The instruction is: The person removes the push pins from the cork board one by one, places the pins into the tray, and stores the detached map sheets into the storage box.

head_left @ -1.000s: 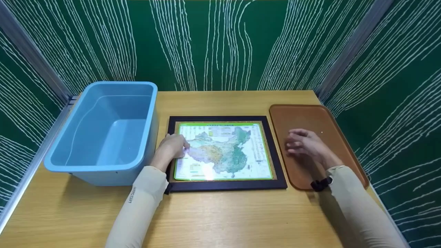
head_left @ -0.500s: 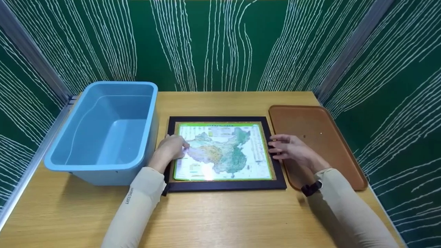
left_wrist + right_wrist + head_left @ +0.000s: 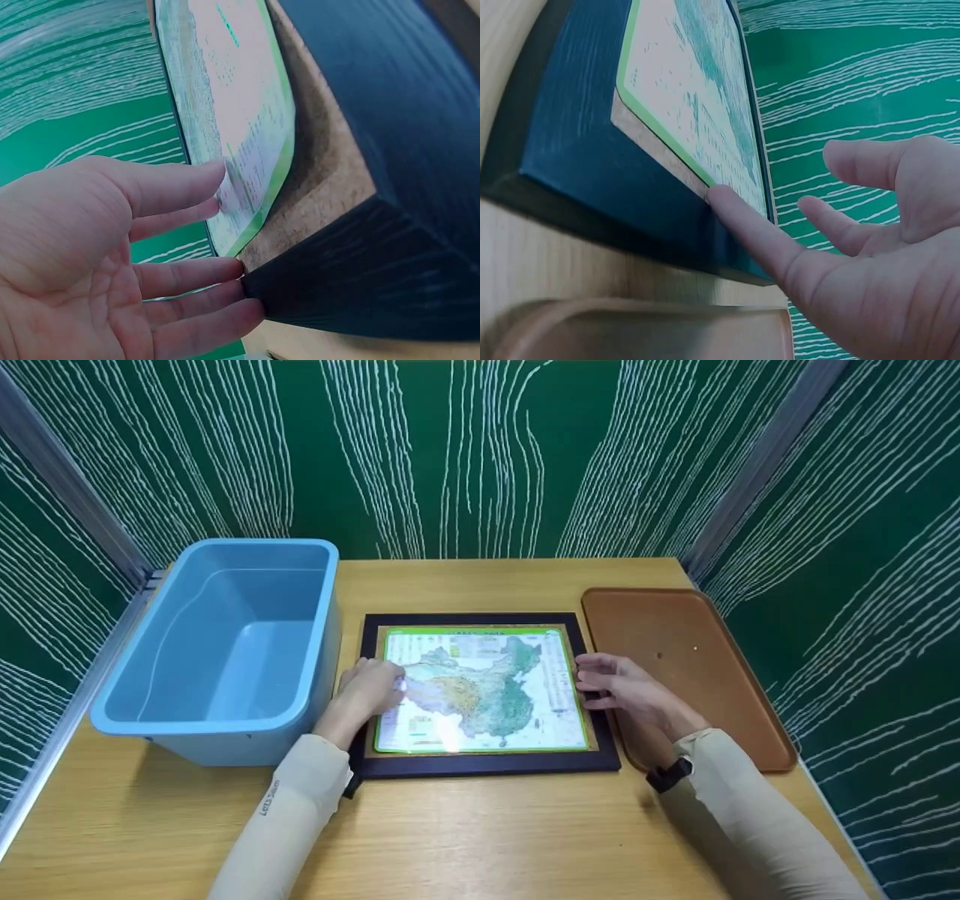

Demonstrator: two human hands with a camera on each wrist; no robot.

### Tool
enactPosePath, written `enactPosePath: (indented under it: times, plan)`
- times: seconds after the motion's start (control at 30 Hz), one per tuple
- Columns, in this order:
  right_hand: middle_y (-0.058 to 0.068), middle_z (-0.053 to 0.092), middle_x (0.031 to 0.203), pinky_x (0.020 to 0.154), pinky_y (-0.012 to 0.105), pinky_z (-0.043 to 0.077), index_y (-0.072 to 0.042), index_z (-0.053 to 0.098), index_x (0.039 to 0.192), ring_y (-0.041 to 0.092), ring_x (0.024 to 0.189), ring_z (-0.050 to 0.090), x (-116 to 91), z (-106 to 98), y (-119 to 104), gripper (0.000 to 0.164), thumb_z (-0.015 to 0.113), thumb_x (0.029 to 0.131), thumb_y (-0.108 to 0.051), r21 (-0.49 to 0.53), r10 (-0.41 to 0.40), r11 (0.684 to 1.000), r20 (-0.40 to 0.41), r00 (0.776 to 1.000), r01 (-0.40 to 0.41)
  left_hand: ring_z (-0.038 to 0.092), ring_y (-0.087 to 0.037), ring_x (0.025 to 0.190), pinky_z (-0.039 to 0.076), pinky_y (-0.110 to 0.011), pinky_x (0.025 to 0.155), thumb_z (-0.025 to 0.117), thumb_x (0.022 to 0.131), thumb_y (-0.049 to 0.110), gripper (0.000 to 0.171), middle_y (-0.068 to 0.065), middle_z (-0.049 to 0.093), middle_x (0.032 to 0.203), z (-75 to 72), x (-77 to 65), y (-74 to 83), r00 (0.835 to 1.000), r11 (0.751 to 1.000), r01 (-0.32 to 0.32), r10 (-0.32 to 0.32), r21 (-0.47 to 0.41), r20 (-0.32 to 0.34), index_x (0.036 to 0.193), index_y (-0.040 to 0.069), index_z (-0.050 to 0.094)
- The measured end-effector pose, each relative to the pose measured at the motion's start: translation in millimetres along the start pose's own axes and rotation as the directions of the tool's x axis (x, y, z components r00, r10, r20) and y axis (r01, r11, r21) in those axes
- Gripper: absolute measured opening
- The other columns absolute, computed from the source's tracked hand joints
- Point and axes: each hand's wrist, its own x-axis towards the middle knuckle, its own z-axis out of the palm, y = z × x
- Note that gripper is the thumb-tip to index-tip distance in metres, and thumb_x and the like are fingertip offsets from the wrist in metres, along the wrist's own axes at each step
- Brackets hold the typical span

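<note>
Grip is wide at both hands; neither is seen to close on anything. Left hand (image 3: 367,686): thumb and nearest finger lie over the left edge of the map (image 3: 495,697), the remaining fingers straight and against the dark frame (image 3: 487,766). Whether the thumb and that finger pinch the sheet lightly cannot be told. Right hand (image 3: 626,686): fingers spread over the right bar, one fingertip at or touching the map's green border.

Position of work: the map lies face up inside the dark frame, on the cork backing (image 3: 322,210), with a strip of cork exposed along the near edge. The dark frame rests on the table (image 3: 465,840), between the blue bin (image 3: 232,726) and the brown tray (image 3: 645,615).

Step in hand (judged from the hand placement): steadying and aligning the map by its two short sides. The near left corner appears slightly raised, since a dark shadow falls on the cork beside it.

Next move, as judged, calls for light, even fingertip pressure on both sides, keeping the cork margins equal. Avoid pushing inward; a thin sheet would probably bow.
</note>
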Motion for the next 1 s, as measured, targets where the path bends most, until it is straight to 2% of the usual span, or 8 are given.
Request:
enactPosePath:
  times: [0.1, 0.3, 0.5, 1.0]
  plan:
    - [0.027, 0.031, 0.155, 0.101, 0.051, 0.047, 0.005, 0.025, 0.156, 0.041, 0.139, 0.039, -0.4, 2.6, -0.1, 0.062, 0.055, 0.105, -0.011, 0.003, -0.001, 1.0, 0.0, 1.0, 0.001, 0.058, -0.037, 0.098, 0.047, -0.05, 0.081, 0.066, 0.097, 0.02, 0.03, -0.016, 0.071, 0.116, 2.1, -1.8, -0.7, 1.0, 1.0, -0.005, 0.005, -0.014, -0.026, 0.124, 0.008, 0.071]
    - [0.028, 0.03, 0.155, 0.101, 0.05, 0.048, 0.006, 0.024, 0.156, 0.042, 0.139, 0.038, 0.0, 3.7, 2.6, 0.064, 0.057, 0.104, -0.013, 0.025, -0.001, 1.0, 0.001, 1.0, 0.001, 0.056, -0.039, 0.106, 0.046, -0.051, 0.089, 0.066, 0.098, 0.023, 0.042, -0.019, 0.067, 0.126, 6.9, -2.6, -0.3, 0.999, 0.999, 0.002, -0.004, -0.049, -0.034, 0.137, 0.007, 0.064]
    - [0.028, 0.031, 0.155, 0.102, 0.05, 0.047, 0.006, 0.026, 0.155, 0.042, 0.139, 0.038, -0.6, 1.8, 3.4, 0.062, 0.057, 0.105, -0.013, 0.043, 0.003, 0.999, 0.0, 1.0, -0.003, 0.053, -0.036, 0.106, 0.045, -0.05, 0.089, 0.066, 0.098, 0.024, 0.043, -0.018, 0.067, 0.126, 7.8, -2.3, 1.5, 0.999, 0.997, 0.017, -0.019, -0.077, -0.03, 0.137, 0.007, 0.063]
    - [0.024, 0.028, 0.158, 0.101, 0.052, 0.047, 0.004, 0.028, 0.155, 0.041, 0.14, 0.038, -2.0, 3.2, 6.6, 0.059, 0.055, 0.106, -0.014, 0.108, 0.001, 0.994, -0.009, 1.0, 0.0, 0.051, -0.034, 0.101, 0.043, -0.047, 0.087, 0.067, 0.097, 0.023, 0.038, -0.018, 0.068, 0.121, 12.5, -2.7, -2.5, 0.998, 0.995, 0.012, -0.019, -0.102, -0.065, 0.131, 0.006, 0.067]
